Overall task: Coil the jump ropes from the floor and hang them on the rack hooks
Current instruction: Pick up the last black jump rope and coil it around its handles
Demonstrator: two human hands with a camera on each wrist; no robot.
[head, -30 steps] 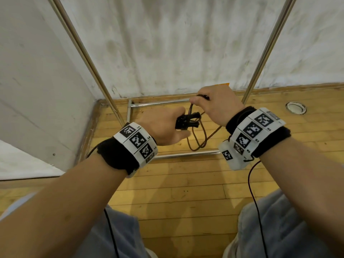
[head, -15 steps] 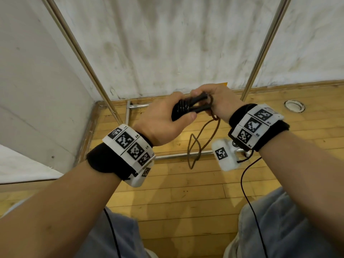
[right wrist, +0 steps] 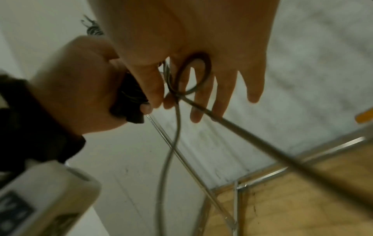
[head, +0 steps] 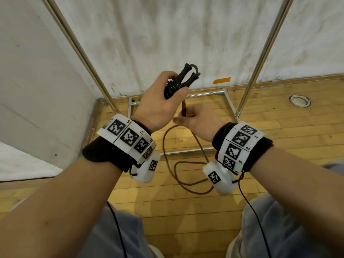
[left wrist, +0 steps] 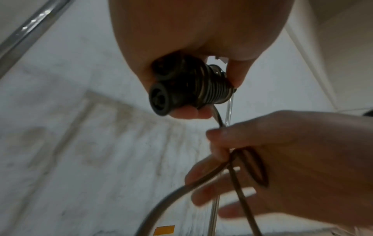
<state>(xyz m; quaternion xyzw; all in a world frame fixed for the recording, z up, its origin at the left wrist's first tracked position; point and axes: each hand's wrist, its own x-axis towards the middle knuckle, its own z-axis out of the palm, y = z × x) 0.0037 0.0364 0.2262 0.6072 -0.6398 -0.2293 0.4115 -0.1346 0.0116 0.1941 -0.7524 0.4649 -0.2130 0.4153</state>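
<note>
Your left hand (head: 158,107) has a tight grip on the two black handles (head: 183,81), cord wound round them. Your right hand (head: 201,121) just below pinches a small loop of the jump rope (head: 178,164); the rest trails onto the wooden floor (head: 186,220).

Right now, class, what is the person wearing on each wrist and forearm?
Each wrist has a black fabric band topped by white square tiles printed with black coded markers. A white camera housing hangs beneath each, trailing a thin black cable. The forearms are bare.
</note>
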